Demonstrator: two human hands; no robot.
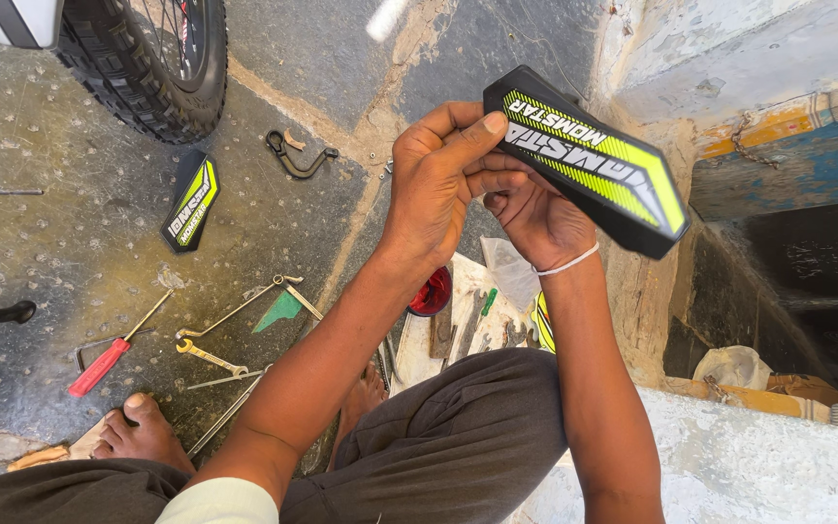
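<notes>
A: What is in hand?
B: Both hands grip the black and green guard: left hand (438, 184) fingers curl over its near end, right hand (535, 218) holds beneath.
A: Next?
B: Probably fitting it; its twin (191, 202) lies beyond the fingers, leftward, by the tyre (143, 68).

Your left hand (435, 184) up high, fingers curled, thumb flat on top, gripping. Your right hand (535, 218) tucked just under it, fingers bent, touching left hand. Both arms reach up, elbows low.
</notes>
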